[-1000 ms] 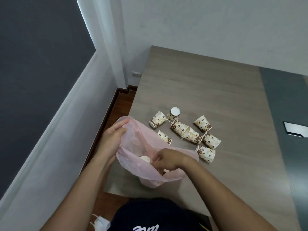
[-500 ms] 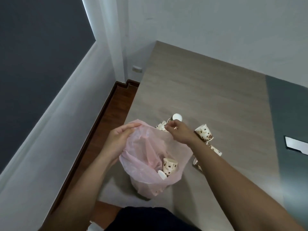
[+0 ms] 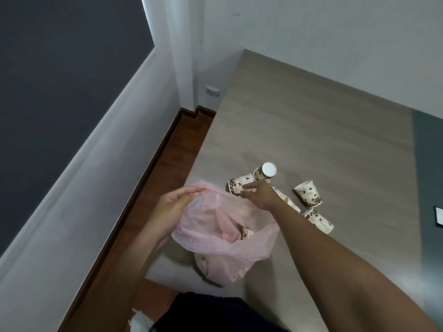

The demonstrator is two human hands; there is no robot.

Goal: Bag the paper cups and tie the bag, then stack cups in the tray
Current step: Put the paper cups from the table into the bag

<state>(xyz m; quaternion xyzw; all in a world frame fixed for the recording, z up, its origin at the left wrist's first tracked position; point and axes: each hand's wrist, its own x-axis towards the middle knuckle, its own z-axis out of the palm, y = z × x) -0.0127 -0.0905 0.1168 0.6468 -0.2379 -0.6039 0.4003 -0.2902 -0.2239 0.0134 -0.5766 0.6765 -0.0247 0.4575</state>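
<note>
A thin pink plastic bag (image 3: 215, 245) stands open at the table's near left corner. My left hand (image 3: 175, 204) grips its left rim and holds the mouth open. A coffee-bean-print paper cup (image 3: 247, 234) shows inside the bag. My right hand (image 3: 260, 195) reaches past the bag's far rim and pinches a cup lying on its side (image 3: 236, 184) between index finger and thumb. An upside-down cup (image 3: 266, 172) stands just behind it. Two more cups (image 3: 308, 196) (image 3: 320, 220) lie to the right, and my right forearm partly hides another (image 3: 288, 202).
The wooden table (image 3: 311, 130) meets the white wall at the back. A dark grey strip (image 3: 429, 164) runs along its right side with a white object (image 3: 439, 218) at the frame edge. Brown floor (image 3: 165, 178) lies left of the table.
My right hand left the inside of the bag and moved up to the cups behind it. The bag's mouth now stands wider, and the view shifted left and closer.
</note>
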